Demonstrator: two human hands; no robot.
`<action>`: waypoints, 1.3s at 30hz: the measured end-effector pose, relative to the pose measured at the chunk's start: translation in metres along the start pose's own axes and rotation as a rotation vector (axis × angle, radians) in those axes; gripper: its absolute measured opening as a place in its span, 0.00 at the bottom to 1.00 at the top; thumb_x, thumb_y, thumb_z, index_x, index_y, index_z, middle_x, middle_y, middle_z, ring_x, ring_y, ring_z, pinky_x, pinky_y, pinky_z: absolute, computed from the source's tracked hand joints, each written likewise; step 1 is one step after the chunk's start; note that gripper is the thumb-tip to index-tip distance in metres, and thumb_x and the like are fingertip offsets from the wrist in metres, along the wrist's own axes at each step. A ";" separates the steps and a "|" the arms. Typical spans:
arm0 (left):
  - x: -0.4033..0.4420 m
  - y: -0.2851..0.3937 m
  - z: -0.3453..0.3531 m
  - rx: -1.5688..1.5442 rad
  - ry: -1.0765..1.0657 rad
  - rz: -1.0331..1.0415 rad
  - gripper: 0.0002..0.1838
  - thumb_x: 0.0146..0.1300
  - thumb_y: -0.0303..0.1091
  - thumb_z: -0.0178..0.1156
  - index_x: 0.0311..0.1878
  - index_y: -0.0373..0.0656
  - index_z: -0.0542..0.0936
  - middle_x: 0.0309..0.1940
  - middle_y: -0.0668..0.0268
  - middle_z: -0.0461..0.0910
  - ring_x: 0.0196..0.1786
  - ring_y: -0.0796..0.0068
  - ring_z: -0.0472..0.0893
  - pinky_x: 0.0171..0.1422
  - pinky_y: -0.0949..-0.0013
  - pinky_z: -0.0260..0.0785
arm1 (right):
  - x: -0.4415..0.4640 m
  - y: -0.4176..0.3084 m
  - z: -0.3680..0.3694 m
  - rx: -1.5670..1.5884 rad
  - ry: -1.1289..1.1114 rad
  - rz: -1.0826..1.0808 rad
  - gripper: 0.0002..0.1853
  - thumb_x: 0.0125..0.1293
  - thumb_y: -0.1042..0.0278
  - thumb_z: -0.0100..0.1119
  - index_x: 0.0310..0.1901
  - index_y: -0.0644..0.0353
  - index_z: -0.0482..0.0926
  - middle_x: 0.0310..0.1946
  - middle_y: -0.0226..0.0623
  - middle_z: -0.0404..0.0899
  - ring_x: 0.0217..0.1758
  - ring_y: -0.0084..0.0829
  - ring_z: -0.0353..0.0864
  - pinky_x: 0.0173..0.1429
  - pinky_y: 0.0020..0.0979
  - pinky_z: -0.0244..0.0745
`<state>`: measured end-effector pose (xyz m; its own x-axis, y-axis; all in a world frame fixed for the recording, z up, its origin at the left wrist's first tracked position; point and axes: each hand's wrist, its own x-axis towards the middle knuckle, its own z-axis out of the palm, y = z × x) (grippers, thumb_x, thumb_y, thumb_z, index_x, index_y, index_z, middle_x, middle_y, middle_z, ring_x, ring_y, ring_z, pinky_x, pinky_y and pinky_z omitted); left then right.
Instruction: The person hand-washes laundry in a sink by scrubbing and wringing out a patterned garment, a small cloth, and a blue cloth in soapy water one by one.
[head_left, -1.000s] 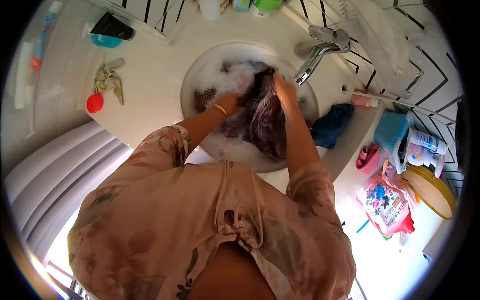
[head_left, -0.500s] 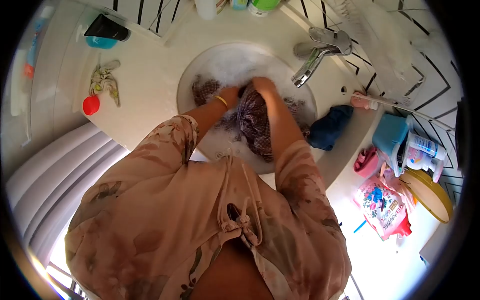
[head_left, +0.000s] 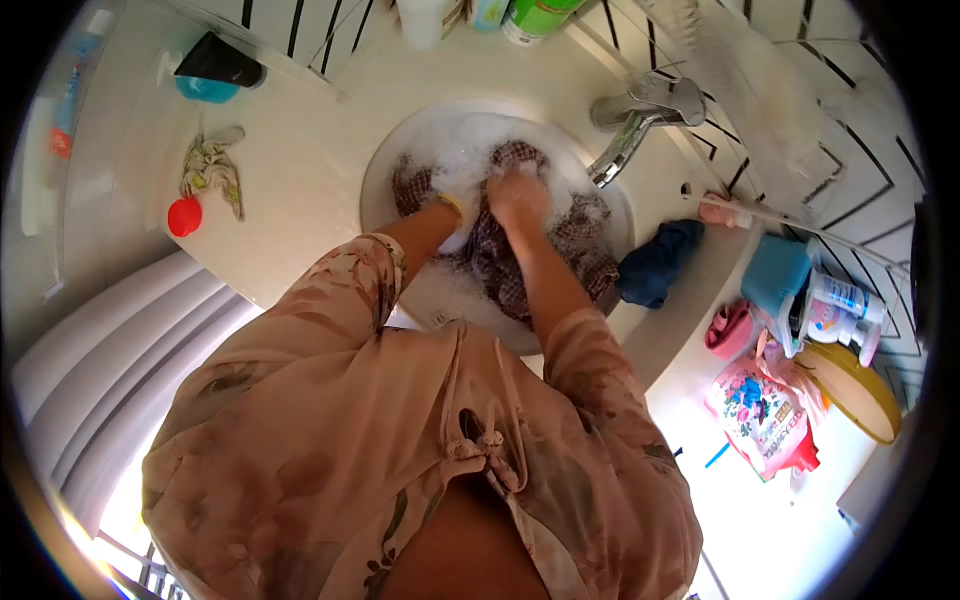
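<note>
A dark, wet checked garment (head_left: 500,270) lies bunched in the round white sink (head_left: 372,190), amid thick white suds (head_left: 455,145). My right hand (head_left: 518,197) is closed over a fold of it near the middle of the basin, and the cloth shows on both sides of the fist. My left hand (head_left: 462,212), below a yellow bracelet, reaches into the foam beside the same cloth. Its fingers are hidden by suds and fabric.
A chrome faucet (head_left: 640,125) overhangs the sink's right rim. Dark blue cloth (head_left: 660,264) lies right of the basin. On the left counter are a small rag (head_left: 212,170), a red cap (head_left: 185,216) and a black tube (head_left: 220,60). A detergent bag (head_left: 760,415) sits lower right.
My right hand has pressed down onto the garment, which is now lower and more spread out. My left hand has sunk into the suds, its fingers out of sight.
</note>
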<state>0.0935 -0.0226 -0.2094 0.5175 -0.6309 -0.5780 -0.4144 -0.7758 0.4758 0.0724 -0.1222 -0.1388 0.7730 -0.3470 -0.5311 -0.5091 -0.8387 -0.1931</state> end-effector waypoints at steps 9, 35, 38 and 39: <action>-0.087 0.029 -0.091 0.121 0.089 0.052 0.38 0.53 0.49 0.59 0.64 0.43 0.59 0.66 0.58 0.55 0.69 0.59 0.51 0.71 0.57 0.41 | -0.030 0.120 -0.034 0.985 -0.242 -0.004 0.18 0.56 0.61 0.55 0.41 0.67 0.74 0.27 0.31 0.71 0.28 0.25 0.68 0.35 0.27 0.65; -0.110 0.053 -0.003 -0.032 0.418 0.085 0.31 0.58 0.39 0.53 0.63 0.39 0.57 0.62 0.49 0.59 0.65 0.51 0.59 0.64 0.56 0.57 | -0.106 0.071 -0.013 0.182 0.342 -0.698 0.17 0.41 0.58 0.63 0.34 0.58 0.81 0.57 0.50 0.64 0.60 0.56 0.60 0.59 0.57 0.52; -0.085 0.049 -0.006 0.139 0.269 -0.169 0.30 0.59 0.42 0.49 0.64 0.42 0.58 0.61 0.55 0.62 0.64 0.55 0.61 0.62 0.58 0.58 | -0.075 0.054 0.021 0.068 0.320 -0.597 0.16 0.43 0.59 0.63 0.35 0.58 0.81 0.53 0.50 0.68 0.58 0.57 0.61 0.58 0.55 0.56; -0.068 0.042 -0.007 0.203 0.239 -0.235 0.30 0.59 0.43 0.49 0.64 0.44 0.58 0.61 0.57 0.63 0.64 0.57 0.61 0.62 0.58 0.58 | -0.065 0.046 0.029 0.029 0.364 -0.563 0.16 0.44 0.60 0.62 0.36 0.58 0.81 0.51 0.51 0.70 0.57 0.56 0.63 0.57 0.53 0.58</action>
<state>0.0461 -0.0124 -0.1449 0.7658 -0.4349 -0.4737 -0.3910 -0.8997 0.1940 -0.0120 -0.1266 -0.1371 0.9994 0.0164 -0.0314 0.0031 -0.9233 -0.3841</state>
